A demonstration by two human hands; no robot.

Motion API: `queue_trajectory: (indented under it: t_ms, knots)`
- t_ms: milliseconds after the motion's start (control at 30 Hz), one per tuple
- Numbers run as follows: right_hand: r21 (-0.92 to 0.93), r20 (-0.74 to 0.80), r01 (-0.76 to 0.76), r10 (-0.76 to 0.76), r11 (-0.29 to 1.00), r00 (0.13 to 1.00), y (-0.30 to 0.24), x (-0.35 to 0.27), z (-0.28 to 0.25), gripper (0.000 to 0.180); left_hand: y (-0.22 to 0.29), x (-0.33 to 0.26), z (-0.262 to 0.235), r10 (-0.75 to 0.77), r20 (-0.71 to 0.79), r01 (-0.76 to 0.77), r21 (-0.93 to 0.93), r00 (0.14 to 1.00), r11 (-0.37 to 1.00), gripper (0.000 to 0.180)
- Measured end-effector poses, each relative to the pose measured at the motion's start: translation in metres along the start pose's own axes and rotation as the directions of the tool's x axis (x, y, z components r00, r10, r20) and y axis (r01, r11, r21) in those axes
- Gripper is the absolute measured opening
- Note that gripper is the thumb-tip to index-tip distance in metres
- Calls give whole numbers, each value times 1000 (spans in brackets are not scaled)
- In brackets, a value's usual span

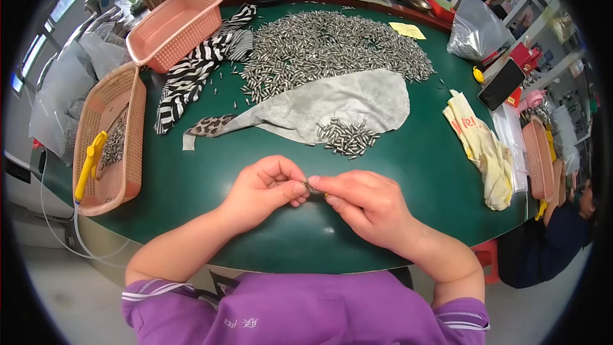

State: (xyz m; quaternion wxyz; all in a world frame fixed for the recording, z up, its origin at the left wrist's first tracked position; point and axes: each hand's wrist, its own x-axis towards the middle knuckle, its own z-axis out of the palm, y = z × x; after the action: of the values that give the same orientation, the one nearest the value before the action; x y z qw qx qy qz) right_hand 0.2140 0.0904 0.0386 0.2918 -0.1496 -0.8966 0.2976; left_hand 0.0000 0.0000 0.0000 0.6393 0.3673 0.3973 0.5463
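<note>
Above the near part of the green table, my two hands meet at their fingertips. Thumb and fingers of my left hand [268,186] pinch a small metal piece [311,187], mostly hidden by the fingers. My right hand [370,206] is closed on the same piece from the other side, and a speck of yellow shows by its thumb. Just beyond them, a small heap of short silver metal cylinders [348,137] lies at the front of a grey cloth [332,99]. Behind the cloth spreads a much larger pile of such cylinders [332,45].
At the left, a pink basket [131,169] holds small metal parts and a yellow air gun [90,163]. Another pink basket [172,29] and a striped cloth [191,80] sit behind. A cream cloth [482,150] and a phone [502,85] lie right. Other people are at the right.
</note>
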Motion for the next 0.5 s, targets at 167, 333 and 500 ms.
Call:
queue_trajectory:
  t_ms: [167,333,500]
  knots:
    - [-13,-18,26,-26,1000,1000,2,-1,4,37,-2,-1,0,27,-1,-27,7,1000,1000,10]
    - [-317,-53,103,-126,943,991,4,0,-1,41,1,-3,3,-39,77,36,37,996,999,9]
    - [-216,-135,83,-114,973,984,10,2,0,38,-2,-1,0,18,52,-17,-16,998,1000,10]
